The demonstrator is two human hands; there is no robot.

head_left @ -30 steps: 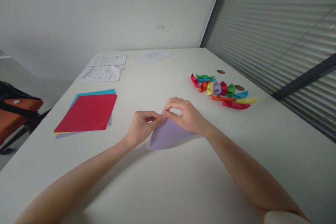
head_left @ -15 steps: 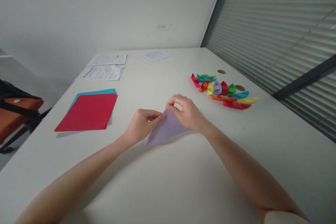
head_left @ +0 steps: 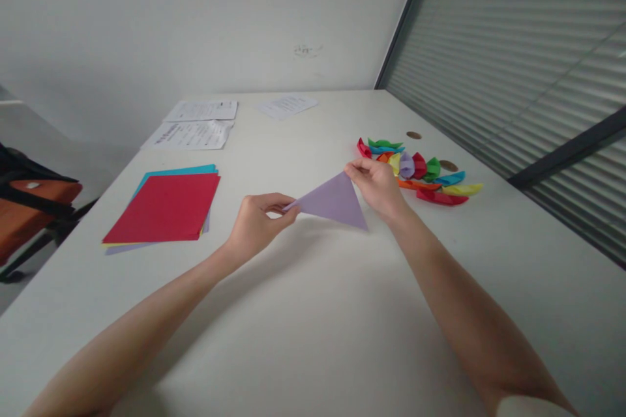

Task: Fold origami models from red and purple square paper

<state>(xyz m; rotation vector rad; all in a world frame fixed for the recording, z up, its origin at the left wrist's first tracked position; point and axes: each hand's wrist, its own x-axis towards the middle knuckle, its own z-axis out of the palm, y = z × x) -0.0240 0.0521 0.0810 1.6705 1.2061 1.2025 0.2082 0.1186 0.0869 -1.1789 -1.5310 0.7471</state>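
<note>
A sheet of purple origami paper [head_left: 335, 202], folded into a triangle, is held between both hands above the white table [head_left: 313, 332]. My left hand [head_left: 261, 221] pinches its left corner between thumb and fingers. At the upper right corner, my right hand [head_left: 376, 186] grips the paper the same way. One corner hangs down to the right, below my right hand. Just beyond that hand lies a group of small folded paper pieces in several colours, among them a yellow one [head_left: 462, 189] and a green one [head_left: 432, 169].
To the left lies a stack of coloured paper with a red sheet [head_left: 163, 208] on top. Printed pages [head_left: 193, 135] lie at the back left, another page [head_left: 287, 106] at the back. An orange chair [head_left: 42, 199] stands left of the table. Window blinds [head_left: 508, 65] line the right side.
The purple paper has turned, its right corner now raised. My right hand has moved right and slightly up, away from my left hand, which has shifted slightly left.
</note>
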